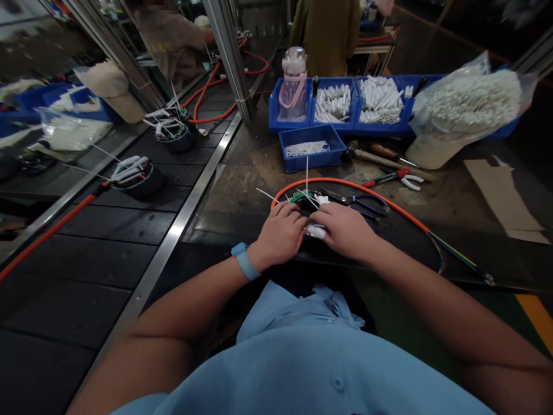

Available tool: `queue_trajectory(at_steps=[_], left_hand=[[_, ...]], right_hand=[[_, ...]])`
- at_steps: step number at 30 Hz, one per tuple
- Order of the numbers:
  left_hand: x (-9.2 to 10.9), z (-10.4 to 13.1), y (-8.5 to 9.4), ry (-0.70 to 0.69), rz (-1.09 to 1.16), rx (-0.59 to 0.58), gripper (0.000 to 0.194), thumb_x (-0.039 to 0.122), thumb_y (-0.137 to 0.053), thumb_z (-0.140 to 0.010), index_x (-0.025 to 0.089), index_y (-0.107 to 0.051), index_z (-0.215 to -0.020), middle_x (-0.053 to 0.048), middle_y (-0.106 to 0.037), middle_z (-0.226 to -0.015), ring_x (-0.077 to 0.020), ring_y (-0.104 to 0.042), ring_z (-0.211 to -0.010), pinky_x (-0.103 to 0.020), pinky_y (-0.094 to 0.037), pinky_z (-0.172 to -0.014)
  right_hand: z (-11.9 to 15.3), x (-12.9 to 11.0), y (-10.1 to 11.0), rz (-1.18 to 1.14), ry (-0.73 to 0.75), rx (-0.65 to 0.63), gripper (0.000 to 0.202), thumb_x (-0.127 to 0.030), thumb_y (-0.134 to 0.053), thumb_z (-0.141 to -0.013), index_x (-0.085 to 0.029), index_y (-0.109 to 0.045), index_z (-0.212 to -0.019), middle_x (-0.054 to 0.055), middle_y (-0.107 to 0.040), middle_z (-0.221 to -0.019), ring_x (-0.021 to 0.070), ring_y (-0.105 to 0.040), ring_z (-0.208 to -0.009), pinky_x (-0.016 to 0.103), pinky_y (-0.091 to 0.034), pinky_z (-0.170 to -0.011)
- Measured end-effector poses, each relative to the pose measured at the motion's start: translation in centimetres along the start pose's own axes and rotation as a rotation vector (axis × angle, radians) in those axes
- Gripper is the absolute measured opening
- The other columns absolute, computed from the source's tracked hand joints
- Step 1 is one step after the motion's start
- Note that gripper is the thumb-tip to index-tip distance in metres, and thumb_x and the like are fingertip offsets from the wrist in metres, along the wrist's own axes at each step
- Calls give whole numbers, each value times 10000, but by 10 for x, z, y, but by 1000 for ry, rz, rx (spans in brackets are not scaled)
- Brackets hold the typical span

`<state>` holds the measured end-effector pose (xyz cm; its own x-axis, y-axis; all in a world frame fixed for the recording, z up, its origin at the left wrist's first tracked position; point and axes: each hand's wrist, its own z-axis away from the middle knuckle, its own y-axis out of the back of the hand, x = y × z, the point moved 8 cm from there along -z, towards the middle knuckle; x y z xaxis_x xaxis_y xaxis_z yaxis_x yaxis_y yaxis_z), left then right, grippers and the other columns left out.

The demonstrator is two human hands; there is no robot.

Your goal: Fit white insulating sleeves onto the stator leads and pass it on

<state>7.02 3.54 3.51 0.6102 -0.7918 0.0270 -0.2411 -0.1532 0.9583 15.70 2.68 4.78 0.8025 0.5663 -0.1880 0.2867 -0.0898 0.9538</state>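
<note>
Both hands meet over a dark ring-shaped part (307,204) with green wires, which looks like a motor stator, at the bench's front edge. My left hand (281,231) is closed at its near left side, fingers bent inward; what they pinch is hidden. Opposite it, my right hand (341,227) has thumb and fingers drawn together beside a white sleeve (317,231); their grip is also hidden. Thin white cable ties (307,174) stick up from the part. An orange cable (345,182) arches behind it and ends in loose coloured wires at the right.
Behind stand blue bins (332,124) of white sleeves, a bottle (294,83) and a small blue tray (311,162). A hammer (380,158), pliers (395,180) and cutters (367,202) lie right. Similar wired parts (137,176) sit on the left conveyor. Another person (173,46) is beyond.
</note>
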Motion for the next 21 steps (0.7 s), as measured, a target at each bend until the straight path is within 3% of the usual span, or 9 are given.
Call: queue_trajectory(at_steps=[3, 7, 12, 15, 18, 21], left_hand=[[1, 1, 0, 18, -14, 40, 233, 244, -478, -866, 114, -624, -993, -90, -636, -1005, -253, -460, -1148, -434, -296, -1090], [3, 3, -2, 2, 25, 69, 209, 228, -478, -867, 115, -632, -951, -102, -647, -983, -247, -485, -1123, -442, -355, -1043], [0, 1, -2, -12, 67, 27, 222, 235, -474, -865, 99, -633, -941, -110, -653, -964, -255, -519, -1068, -428, -392, -985], [2, 1, -1, -11, 89, 2, 217, 238, -486, -851, 91, -631, -916, -114, -650, -942, -258, -533, -1037, -419, -393, -974], [5, 4, -3, 17, 152, 41, 285, 335, -584, -800, 94, -619, -949, -123, -634, -977, -268, -524, -1050, -419, -380, -989], [-5, 7, -8, 75, 208, 121, 406, 464, -621, -781, 112, -610, -983, -122, -624, -1008, -271, -513, -1065, -420, -381, -979]], right_hand=[[-9, -10, -7, 221, 14, 7, 168, -166, -467, -846, -161, -626, -791, 77, -596, -809, 193, -469, -791, 316, -281, -668], [-21, -8, -7, 301, -28, 9, 206, -199, -439, -870, -158, -614, -770, 86, -604, -804, 206, -435, -838, 339, -245, -696], [-42, 0, -20, 299, -34, -213, 219, -182, -434, -845, -153, -637, -768, 100, -630, -811, 220, -470, -837, 342, -247, -666], [-50, 1, -25, 283, -34, -281, 216, -208, -460, -821, -149, -653, -743, 110, -644, -807, 227, -502, -827, 329, -270, -642], [-51, 2, -27, 262, -53, -274, 216, -206, -461, -815, -139, -661, -768, 114, -652, -825, 227, -522, -830, 321, -310, -656], [-45, 10, -21, 115, -80, -150, 257, -251, -446, -845, -137, -662, -763, 103, -651, -824, 211, -537, -824, 312, -363, -707]])
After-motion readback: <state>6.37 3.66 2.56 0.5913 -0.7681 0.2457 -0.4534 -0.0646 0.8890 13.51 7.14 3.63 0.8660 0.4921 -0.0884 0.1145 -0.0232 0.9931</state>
